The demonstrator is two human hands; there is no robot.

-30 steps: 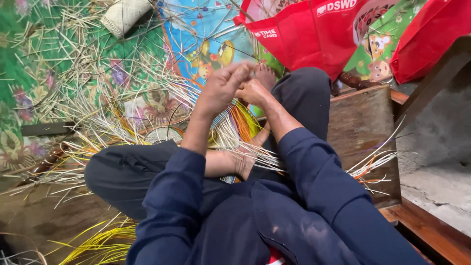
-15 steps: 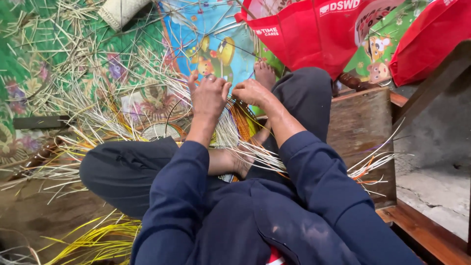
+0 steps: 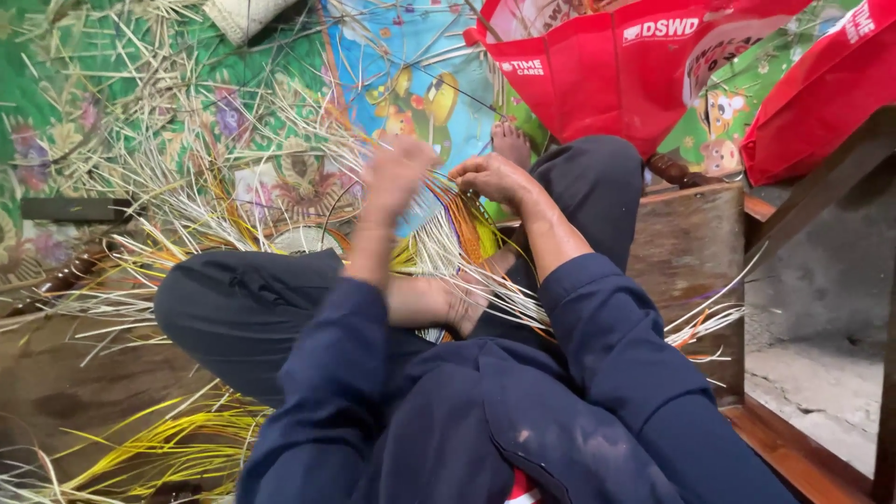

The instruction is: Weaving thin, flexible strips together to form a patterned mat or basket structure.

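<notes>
I sit cross-legged in dark blue clothes over a half-woven piece of pale, orange and yellow straw strips [image 3: 446, 245] fanned out between my knees. My left hand [image 3: 397, 175] is blurred with motion above the strips; whether it holds a strand is unclear. My right hand [image 3: 492, 177] presses on the upper edge of the weave, fingers pinched on the orange strips. My bare foot [image 3: 452, 304] lies under the fan of strips, and the other foot's toes [image 3: 511, 142] show beyond my hands.
Loose pale straw [image 3: 177, 187] litters a green and blue patterned mat [image 3: 56, 103]. Yellow strips [image 3: 168, 448] lie at lower left. Two red bags [image 3: 607, 75] stand behind my knee. A wooden box [image 3: 695, 252] and wooden frame [image 3: 803, 457] are at right.
My left hand dropped from beside the right onto the strips, then swung up and left, now blurred. My right hand stayed on the weave's edge. The view shifted slightly.
</notes>
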